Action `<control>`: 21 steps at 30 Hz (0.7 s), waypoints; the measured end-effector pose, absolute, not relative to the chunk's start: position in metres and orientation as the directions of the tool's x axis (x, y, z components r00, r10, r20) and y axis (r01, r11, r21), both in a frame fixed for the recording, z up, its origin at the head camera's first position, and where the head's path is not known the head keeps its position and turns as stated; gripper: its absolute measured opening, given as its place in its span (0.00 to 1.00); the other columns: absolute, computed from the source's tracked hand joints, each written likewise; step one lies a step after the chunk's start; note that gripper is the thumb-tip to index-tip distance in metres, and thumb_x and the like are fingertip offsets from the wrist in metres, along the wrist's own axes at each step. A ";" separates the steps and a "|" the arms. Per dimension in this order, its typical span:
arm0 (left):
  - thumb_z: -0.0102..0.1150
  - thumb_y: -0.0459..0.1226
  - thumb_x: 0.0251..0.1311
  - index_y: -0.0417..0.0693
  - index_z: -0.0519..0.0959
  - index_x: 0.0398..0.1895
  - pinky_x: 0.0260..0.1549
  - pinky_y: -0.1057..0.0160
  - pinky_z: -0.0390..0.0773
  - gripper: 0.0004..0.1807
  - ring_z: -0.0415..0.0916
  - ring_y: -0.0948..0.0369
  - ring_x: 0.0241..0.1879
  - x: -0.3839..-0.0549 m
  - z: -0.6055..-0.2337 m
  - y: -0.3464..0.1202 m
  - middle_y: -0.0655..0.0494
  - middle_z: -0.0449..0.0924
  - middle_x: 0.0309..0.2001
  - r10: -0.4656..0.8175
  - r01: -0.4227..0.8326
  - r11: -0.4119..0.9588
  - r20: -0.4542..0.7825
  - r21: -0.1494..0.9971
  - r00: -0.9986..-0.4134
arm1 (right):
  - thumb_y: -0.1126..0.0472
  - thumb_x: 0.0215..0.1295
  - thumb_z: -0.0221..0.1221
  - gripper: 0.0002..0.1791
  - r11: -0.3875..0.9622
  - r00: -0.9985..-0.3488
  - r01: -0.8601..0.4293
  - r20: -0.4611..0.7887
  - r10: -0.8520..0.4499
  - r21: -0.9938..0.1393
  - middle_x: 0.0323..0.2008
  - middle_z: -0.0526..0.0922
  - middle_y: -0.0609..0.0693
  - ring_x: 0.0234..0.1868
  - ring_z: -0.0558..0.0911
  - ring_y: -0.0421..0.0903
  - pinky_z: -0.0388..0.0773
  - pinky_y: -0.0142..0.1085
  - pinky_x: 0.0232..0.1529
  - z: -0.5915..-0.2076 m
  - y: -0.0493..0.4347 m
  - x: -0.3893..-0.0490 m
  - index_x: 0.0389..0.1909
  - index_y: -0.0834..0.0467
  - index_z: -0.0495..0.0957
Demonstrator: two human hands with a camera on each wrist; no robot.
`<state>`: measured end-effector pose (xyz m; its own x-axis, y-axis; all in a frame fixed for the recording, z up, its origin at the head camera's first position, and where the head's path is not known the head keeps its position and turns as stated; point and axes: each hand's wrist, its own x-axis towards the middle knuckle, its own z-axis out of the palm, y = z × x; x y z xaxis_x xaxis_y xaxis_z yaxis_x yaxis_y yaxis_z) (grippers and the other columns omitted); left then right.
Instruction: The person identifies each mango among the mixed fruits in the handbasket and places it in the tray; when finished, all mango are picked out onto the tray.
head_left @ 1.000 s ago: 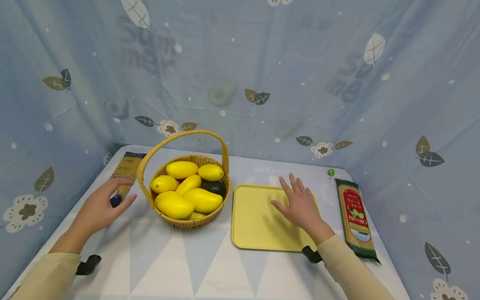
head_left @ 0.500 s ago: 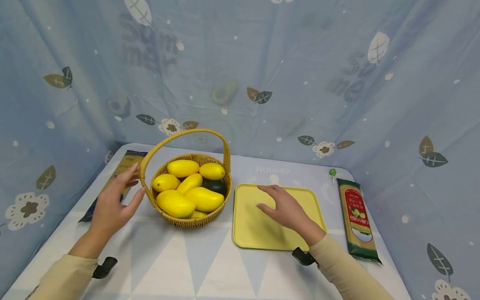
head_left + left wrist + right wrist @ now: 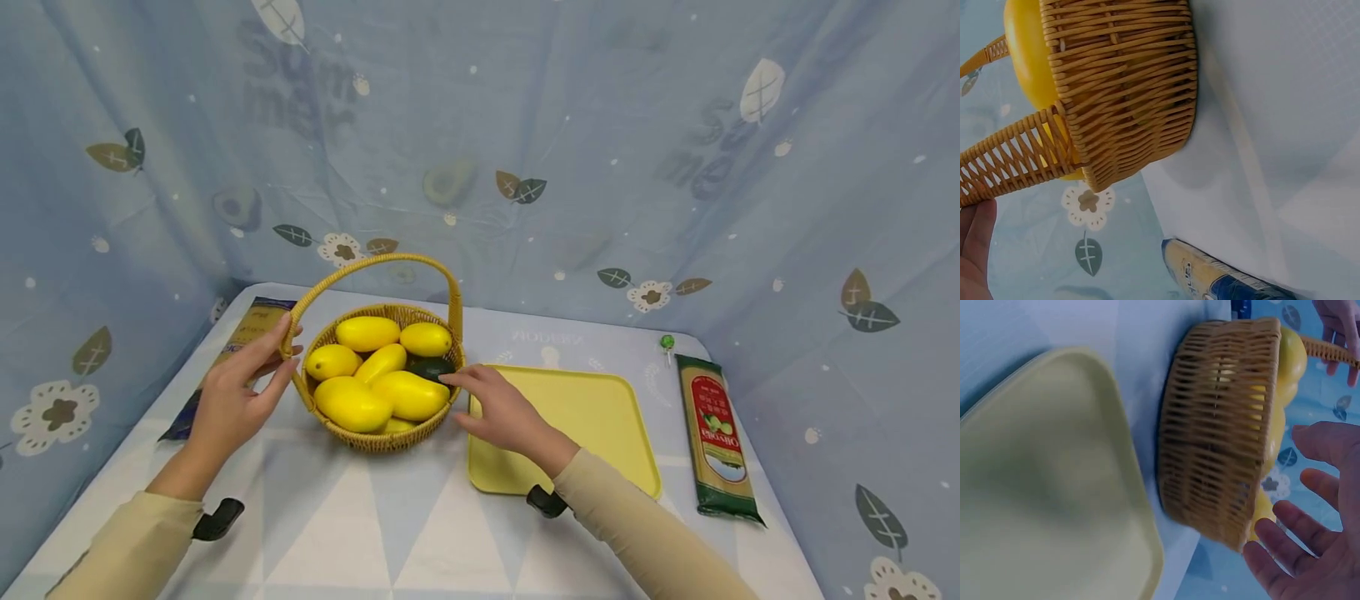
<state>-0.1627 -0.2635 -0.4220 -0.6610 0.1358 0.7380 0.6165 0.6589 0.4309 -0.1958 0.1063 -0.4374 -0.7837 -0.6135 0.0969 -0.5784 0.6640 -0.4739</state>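
A wicker basket with a tall arched handle holds several yellow mangoes and one dark green avocado. On the handle's left side, my left hand grips the wicker between thumb and fingers; the left wrist view shows the thumb against the handle. My right hand reaches over the basket's right rim, fingers spread and relaxed, fingertips beside the avocado. Whether they touch it is unclear. Nothing shows in the right palm in the right wrist view.
Under my right forearm lies a yellow tray. A pasta packet and a green lollipop lie at the right. Another packet sits left of the basket, partly behind my left hand. Patterned curtains enclose the table.
My left hand has moved right from beside the left packet and taken hold of the basket handle. The right hand has travelled left from above the tray to the basket's rim.
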 end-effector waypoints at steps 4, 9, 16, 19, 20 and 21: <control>0.68 0.14 0.49 0.49 0.69 0.75 0.50 0.82 0.75 0.48 0.74 0.83 0.53 -0.162 -0.421 -0.265 0.43 0.83 0.58 0.130 0.614 0.629 0.715 0.476 -0.687 | 0.51 0.71 0.63 0.29 0.641 -0.763 -0.612 0.132 -0.632 -0.464 0.64 0.74 0.49 0.64 0.73 0.47 0.76 0.44 0.64 -0.441 0.085 -0.201 0.72 0.47 0.72; 0.69 0.13 0.47 0.47 0.71 0.73 0.48 0.83 0.75 0.47 0.75 0.83 0.52 -0.163 -0.422 -0.264 0.43 0.84 0.56 0.115 0.615 0.627 0.724 0.478 -0.680 | 0.49 0.70 0.64 0.30 0.663 -0.770 -0.604 0.110 -0.628 -0.443 0.64 0.74 0.49 0.64 0.73 0.47 0.76 0.42 0.64 -0.441 0.063 -0.205 0.71 0.45 0.73; 0.69 0.14 0.48 0.48 0.71 0.74 0.47 0.83 0.75 0.47 0.74 0.84 0.51 -0.163 -0.422 -0.263 0.43 0.84 0.55 0.101 0.600 0.627 0.712 0.497 -0.695 | 0.49 0.67 0.66 0.34 0.723 -0.783 -0.573 -0.001 -0.621 -0.386 0.64 0.74 0.50 0.61 0.74 0.48 0.76 0.40 0.61 -0.440 0.045 -0.211 0.74 0.42 0.70; 0.69 0.14 0.48 0.48 0.71 0.74 0.47 0.83 0.75 0.47 0.74 0.84 0.51 -0.163 -0.422 -0.263 0.43 0.84 0.55 0.098 0.599 0.627 0.711 0.499 -0.696 | 0.49 0.67 0.67 0.35 0.733 -0.780 -0.580 -0.019 -0.626 -0.355 0.64 0.75 0.51 0.59 0.75 0.48 0.77 0.39 0.58 -0.440 0.041 -0.214 0.74 0.41 0.69; 0.69 0.14 0.48 0.48 0.71 0.74 0.47 0.83 0.75 0.47 0.74 0.84 0.51 -0.163 -0.421 -0.263 0.43 0.84 0.54 0.098 0.599 0.626 0.712 0.499 -0.695 | 0.49 0.67 0.67 0.36 0.734 -0.777 -0.584 -0.025 -0.629 -0.347 0.63 0.75 0.51 0.58 0.75 0.48 0.77 0.38 0.57 -0.439 0.040 -0.215 0.74 0.41 0.68; 0.69 0.14 0.48 0.48 0.71 0.74 0.47 0.83 0.75 0.47 0.74 0.84 0.51 -0.163 -0.421 -0.263 0.43 0.84 0.54 0.099 0.600 0.625 0.712 0.499 -0.695 | 0.49 0.67 0.67 0.36 0.732 -0.774 -0.586 -0.028 -0.633 -0.348 0.63 0.76 0.51 0.58 0.75 0.49 0.77 0.38 0.56 -0.439 0.039 -0.216 0.74 0.41 0.68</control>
<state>-0.1632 -0.2634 -0.4212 -0.6949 0.0986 0.7123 0.6003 0.6249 0.4991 -0.2162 0.0395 -0.4390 -0.7739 -0.6327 -0.0284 -0.5856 0.7319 -0.3484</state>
